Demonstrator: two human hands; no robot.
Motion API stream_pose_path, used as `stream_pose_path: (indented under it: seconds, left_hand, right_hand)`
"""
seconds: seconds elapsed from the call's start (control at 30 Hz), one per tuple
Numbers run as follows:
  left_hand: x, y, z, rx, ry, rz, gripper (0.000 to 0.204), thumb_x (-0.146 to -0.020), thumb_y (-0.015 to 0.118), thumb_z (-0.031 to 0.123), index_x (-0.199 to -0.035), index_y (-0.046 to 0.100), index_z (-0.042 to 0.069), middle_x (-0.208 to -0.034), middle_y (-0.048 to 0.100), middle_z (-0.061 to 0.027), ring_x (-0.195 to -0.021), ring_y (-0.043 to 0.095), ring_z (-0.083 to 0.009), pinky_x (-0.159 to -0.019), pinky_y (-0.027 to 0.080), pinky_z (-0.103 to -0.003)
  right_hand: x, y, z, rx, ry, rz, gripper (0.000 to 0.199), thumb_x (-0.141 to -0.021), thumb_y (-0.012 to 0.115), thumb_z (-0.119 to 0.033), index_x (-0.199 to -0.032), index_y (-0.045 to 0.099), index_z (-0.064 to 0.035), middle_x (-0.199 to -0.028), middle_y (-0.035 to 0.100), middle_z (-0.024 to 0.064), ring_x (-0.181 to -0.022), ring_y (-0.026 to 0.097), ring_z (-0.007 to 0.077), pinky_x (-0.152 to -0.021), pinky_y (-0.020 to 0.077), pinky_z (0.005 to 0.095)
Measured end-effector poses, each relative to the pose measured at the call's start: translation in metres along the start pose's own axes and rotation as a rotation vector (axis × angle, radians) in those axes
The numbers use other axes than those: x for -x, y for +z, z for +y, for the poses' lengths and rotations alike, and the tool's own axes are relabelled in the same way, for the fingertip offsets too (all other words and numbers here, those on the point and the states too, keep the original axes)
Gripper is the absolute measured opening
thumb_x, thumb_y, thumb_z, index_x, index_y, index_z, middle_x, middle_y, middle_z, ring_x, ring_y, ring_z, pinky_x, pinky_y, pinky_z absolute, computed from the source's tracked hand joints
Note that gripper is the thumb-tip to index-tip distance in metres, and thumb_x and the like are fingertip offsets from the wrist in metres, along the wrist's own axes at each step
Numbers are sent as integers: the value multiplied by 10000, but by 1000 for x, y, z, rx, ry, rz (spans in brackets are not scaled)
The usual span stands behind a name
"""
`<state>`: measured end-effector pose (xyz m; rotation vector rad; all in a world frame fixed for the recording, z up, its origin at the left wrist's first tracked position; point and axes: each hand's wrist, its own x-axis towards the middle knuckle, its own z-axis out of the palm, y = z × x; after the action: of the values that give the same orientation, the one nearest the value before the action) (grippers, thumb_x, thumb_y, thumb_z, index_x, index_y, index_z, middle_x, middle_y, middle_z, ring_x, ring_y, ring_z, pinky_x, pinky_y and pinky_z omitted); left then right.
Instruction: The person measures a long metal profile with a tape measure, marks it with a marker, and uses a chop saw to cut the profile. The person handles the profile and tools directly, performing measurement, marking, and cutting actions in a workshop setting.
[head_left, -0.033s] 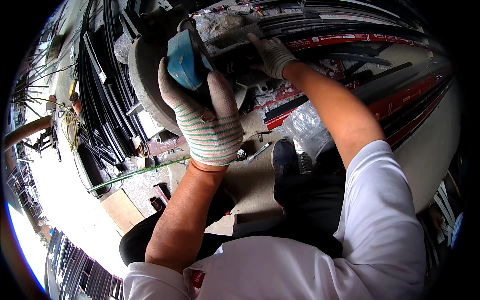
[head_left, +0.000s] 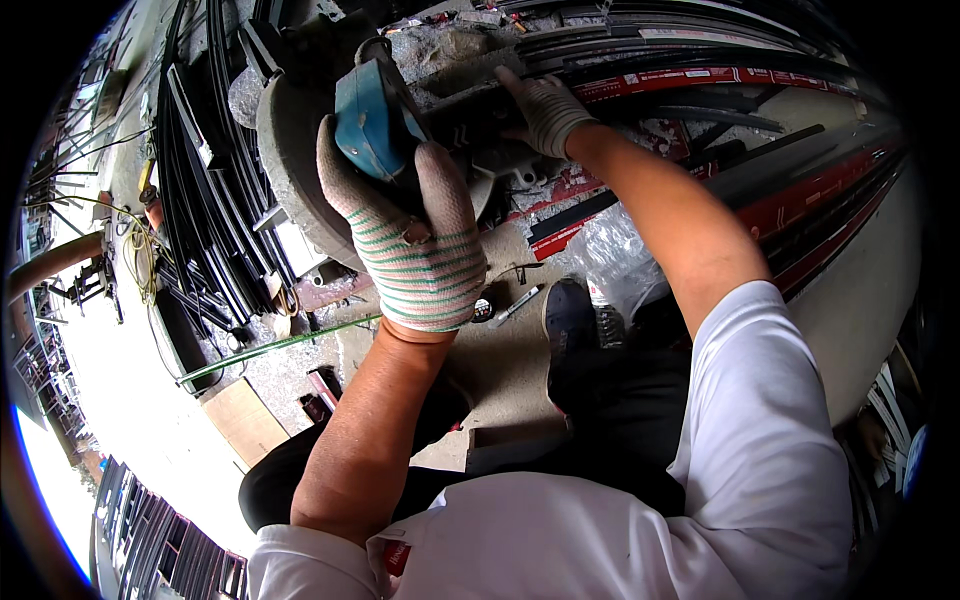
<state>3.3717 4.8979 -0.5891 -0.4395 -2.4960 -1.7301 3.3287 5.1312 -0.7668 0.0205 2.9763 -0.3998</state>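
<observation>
In a white glove with green stripes, my left hand (head_left: 415, 240) is closed round the blue-housed grip of a chop saw (head_left: 372, 118). The saw's round grey guard (head_left: 300, 165) stands just left of that hand. My right hand (head_left: 547, 113), also gloved, lies farther right over a dark metal profile (head_left: 480, 110). Its index finger stretches toward the saw and its thumb is on the near side, so the profile sits between them. The saw's lower part and the hand's other fingertips are hidden or dark.
Long black and red profiles (head_left: 800, 205) lie to the right, and more black bars (head_left: 200, 200) lie left of the saw. Clear plastic wrap (head_left: 612, 250), a marker (head_left: 520, 302) and a cardboard piece (head_left: 244, 422) are on the floor. A green strip (head_left: 280, 350) crosses near my left wrist.
</observation>
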Motion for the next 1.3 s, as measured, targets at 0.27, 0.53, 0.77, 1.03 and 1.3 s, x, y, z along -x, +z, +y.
stream_pose_path:
  seconds: [0.27, 0.53, 0.77, 1.03, 1.3]
  left_hand:
    - [0, -1, -1, -14, 34, 20, 745, -996, 591, 84, -1602, 162, 28, -1351, 450, -171, -1126, 502, -213, -1050, 409, -324]
    - [1, -3, -2, -118, 156, 14, 750, -996, 606, 87, -1598, 166, 6, -1389, 455, -208, -1220, 504, -250, -1106, 375, -337]
    - [1, -3, -2, -142, 162, 25, 747, -990, 616, 88, -1583, 177, -28, -1350, 503, -231, -1171, 553, -271, -1065, 422, -343]
    - [1, -2, -6, -182, 248, 48, 760, -986, 625, 97, -1583, 172, -32, -1358, 495, -241, -1178, 554, -279, -1070, 414, -345]
    - [5, 0, -12, -171, 221, 49, 794, -974, 650, 122, -1584, 165, -35, -1327, 505, -246, -1134, 577, -294, -1047, 434, -361]
  right_hand:
    - [-1, 4, -2, 4, 4, 20, 962, -871, 795, -393, -1593, 256, -55, -1358, 600, 244, -1335, 536, 385, -1180, 331, 488]
    - [-4, 10, 1, -2, -15, 59, 884, -904, 748, -442, -1572, 286, -92, -1315, 636, 222, -1300, 566, 379, -1173, 322, 485]
    - [-2, 8, 3, 24, -27, 55, 914, -909, 738, -456, -1590, 255, -85, -1342, 614, 232, -1326, 543, 379, -1187, 308, 492]
    - [-4, 13, 5, 44, -32, 57, 936, -915, 730, -463, -1609, 227, -85, -1354, 607, 232, -1337, 535, 375, -1194, 303, 489]
    - [-5, 12, 4, 32, -14, 30, 930, -918, 730, -451, -1612, 229, -86, -1376, 596, 229, -1354, 521, 376, -1203, 296, 479]
